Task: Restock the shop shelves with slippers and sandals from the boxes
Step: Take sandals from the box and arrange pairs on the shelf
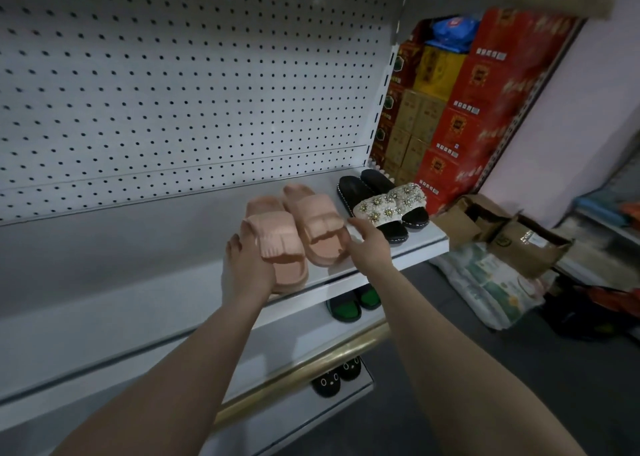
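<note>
Two pink fringed slippers lie side by side on the white shelf (138, 248). My left hand (246, 268) holds the left pink slipper (273, 234) by its toe end and left side at the shelf's front edge. My right hand (369, 244) touches the right side of the right pink slipper (317, 223) with curled fingers. To their right stands a pair of black sandals with white jewelled straps (388, 203), at the shelf's right end.
A perforated white back panel (173, 75) rises behind the shelf. Lower shelves hold green-and-black slippers (353, 301) and black slippers (337, 376). Open cardboard boxes (502, 230) and a plastic bag (491, 282) lie on the floor at the right; stacked red and yellow cartons (460, 109) stand behind.
</note>
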The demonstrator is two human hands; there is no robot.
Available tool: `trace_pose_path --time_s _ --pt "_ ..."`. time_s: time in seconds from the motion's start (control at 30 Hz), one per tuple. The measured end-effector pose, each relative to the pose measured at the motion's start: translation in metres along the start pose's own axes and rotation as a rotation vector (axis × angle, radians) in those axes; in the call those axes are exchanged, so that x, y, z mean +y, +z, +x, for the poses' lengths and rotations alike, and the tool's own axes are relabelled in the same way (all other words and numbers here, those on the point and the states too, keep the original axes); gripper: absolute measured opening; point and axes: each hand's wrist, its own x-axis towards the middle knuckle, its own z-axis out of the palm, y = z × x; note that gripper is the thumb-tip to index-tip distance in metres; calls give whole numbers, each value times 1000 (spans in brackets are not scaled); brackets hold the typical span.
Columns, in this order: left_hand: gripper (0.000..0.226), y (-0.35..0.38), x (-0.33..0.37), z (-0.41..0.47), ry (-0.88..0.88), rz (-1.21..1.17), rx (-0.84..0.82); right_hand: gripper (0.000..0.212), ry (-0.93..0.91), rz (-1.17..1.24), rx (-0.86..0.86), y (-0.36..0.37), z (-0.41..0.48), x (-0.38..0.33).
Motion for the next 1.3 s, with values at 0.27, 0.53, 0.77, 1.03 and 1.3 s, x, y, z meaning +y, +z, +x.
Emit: trace_pose_path --time_s 0.27,0.53,0.77,1.03,1.3 --pt "76 -10 3 -5 47 48 -7 48 46 -55 94 -16 -52 -5" --pt "54 -29 2 -56 505 -219 -53 52 156 -38 265 -14 -141 -13" --pt "36 -36 -5 -121 614 -395 -373 53 226 -68 394 -19 -242 -4" --pt "34 0 -8 -214 669 -393 -742 52 418 -97 548 -34 -358 39" --pt "37 50 -3 -318 813 -269 -1029 52 577 -57 730 -54 -458 99"
